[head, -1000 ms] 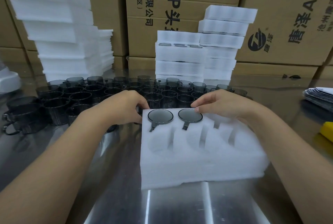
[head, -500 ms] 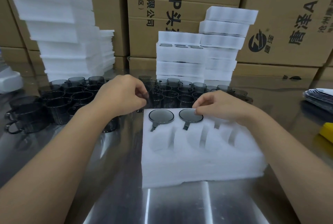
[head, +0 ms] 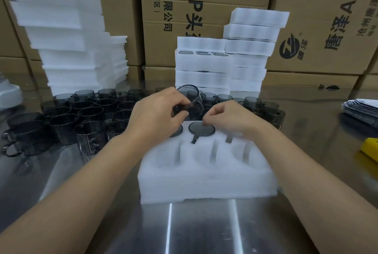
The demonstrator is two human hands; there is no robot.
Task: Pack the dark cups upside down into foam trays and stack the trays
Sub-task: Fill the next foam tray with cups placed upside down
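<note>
A white foam tray (head: 206,176) lies on the steel table in front of me. Two dark cups sit upside down in its back row; the middle one (head: 201,128) shows fully, the left one is partly hidden by my left hand. My left hand (head: 157,114) grips a dark cup (head: 192,100) by its handle, tilted above the tray's back edge. My right hand (head: 229,118) has its fingers curled, fingertips at the rim of the middle seated cup. A crowd of upright dark cups (head: 81,114) stands behind and left of the tray.
Stacks of packed foam trays (head: 204,65) rise behind the cups, with a taller stack (head: 251,49) to their right. Foam sheets (head: 67,34) pile up at the back left. Cardboard boxes line the back. A paper pile (head: 362,108) and a yellow object (head: 371,148) lie at the right.
My left hand has left the tray's corner, reached into the cups behind and lifted one by its handle. My right hand stays at the middle seated cup.
</note>
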